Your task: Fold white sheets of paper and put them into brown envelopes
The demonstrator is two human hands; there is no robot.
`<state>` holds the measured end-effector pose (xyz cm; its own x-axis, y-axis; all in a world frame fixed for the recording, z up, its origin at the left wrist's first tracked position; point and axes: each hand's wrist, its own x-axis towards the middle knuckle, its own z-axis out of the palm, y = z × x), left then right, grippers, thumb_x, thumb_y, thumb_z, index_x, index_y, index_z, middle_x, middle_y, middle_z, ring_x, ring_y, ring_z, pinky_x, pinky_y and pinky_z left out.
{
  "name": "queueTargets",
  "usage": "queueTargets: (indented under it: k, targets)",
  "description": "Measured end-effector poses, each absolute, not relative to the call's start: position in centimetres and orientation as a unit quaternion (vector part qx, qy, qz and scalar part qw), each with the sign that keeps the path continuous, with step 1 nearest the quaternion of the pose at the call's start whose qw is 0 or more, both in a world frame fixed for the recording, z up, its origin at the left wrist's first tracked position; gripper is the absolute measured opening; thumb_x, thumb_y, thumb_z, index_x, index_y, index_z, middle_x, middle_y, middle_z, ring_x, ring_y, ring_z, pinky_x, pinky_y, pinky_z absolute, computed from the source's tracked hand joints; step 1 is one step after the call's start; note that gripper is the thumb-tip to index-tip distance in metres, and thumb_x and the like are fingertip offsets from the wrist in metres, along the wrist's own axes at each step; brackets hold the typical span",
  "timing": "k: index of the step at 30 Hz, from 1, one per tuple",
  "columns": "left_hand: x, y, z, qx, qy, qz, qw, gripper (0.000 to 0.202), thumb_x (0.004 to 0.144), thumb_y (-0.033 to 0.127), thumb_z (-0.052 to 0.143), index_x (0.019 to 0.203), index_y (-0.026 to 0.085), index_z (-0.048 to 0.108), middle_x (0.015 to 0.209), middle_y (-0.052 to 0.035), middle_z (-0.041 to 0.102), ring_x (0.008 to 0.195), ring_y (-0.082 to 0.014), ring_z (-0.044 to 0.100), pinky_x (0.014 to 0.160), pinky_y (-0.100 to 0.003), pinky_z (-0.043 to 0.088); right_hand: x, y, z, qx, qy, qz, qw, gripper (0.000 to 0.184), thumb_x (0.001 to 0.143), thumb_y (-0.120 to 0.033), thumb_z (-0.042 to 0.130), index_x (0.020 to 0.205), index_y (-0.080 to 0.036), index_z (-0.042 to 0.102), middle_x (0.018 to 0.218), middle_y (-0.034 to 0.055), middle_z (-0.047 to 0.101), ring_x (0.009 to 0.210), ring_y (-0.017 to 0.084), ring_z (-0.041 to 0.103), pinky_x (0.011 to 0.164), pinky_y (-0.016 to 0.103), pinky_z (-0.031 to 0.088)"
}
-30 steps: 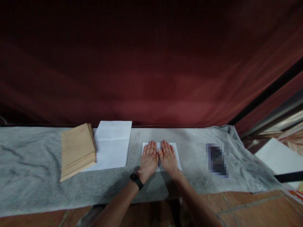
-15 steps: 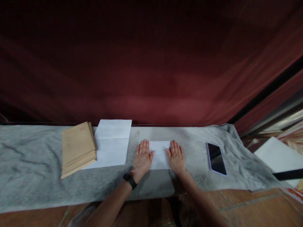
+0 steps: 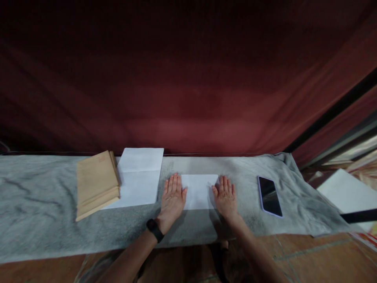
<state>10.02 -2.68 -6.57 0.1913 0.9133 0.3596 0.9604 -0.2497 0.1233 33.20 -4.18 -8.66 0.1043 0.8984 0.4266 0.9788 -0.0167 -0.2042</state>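
Where it lies flat, white paper (image 3: 200, 192) looks oblong.

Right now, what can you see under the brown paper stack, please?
The creased white paper runs partly under the brown paper stack, and grey cloth shows around both. The stack hides how far the paper reaches, and whether anything else lies beneath.

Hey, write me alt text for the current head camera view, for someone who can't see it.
Two open hands, left and right, lie at opposite side edges of a small white paper on a gray cloth. To the left, brown envelopes overlap a larger creased white sheet; to the right lies a phone.
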Motion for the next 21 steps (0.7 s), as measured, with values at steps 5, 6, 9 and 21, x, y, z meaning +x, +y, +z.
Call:
queueTargets:
  k: [5,6,9,21]
  targets:
    - [12.7,-4.7,-6.0,-0.83,-0.523,-0.189,0.046,0.061,0.101,0.027,0.033,0.157,0.004,0.023,0.162,-0.0189,0.031,0.153,-0.0268,0.023,0.123,-0.047,0.028,29.6,-4.9,-7.3,-0.633,-0.737,-0.022,0.235,0.062,0.107,-0.043,0.02,0.155,-0.006,0.032,0.16,0.0165,0.035,0.151,0.027,0.029,0.12,0.046,0.031]
    - [13.2,-5.1,-6.2,-0.839,-0.509,-0.188,0.044,0.062,0.1,0.023,0.033,0.158,0.005,0.02,0.162,-0.0188,0.031,0.153,-0.0263,0.023,0.123,-0.047,0.028,28.7,-5.1,-7.1,-0.619,-0.75,-0.007,0.234,0.06,0.107,-0.042,0.02,0.156,-0.009,0.032,0.161,0.0141,0.035,0.151,0.025,0.029,0.121,0.045,0.032]
    - [13.8,-5.8,-7.0,-0.851,-0.492,-0.178,0.037,0.067,0.097,0.017,0.033,0.16,0.008,0.013,0.162,-0.0181,0.03,0.152,-0.0257,0.025,0.123,-0.048,0.027,26.8,-5.8,-7.1,-0.587,-0.779,0.018,0.218,0.057,0.107,-0.039,0.022,0.156,-0.011,0.033,0.161,0.0126,0.036,0.151,0.023,0.029,0.122,0.045,0.03]
    - [11.5,-5.4,-7.4,-0.822,-0.546,-0.15,0.055,0.059,0.103,0.033,0.03,0.154,0.004,0.031,0.159,-0.0185,0.037,0.152,-0.0257,0.026,0.123,-0.045,0.027,28.8,-5.7,-8.6,-0.611,-0.763,-0.089,0.191,0.058,0.107,-0.041,0.031,0.154,-0.008,0.037,0.158,0.0169,0.04,0.148,0.027,0.035,0.121,0.047,0.029]
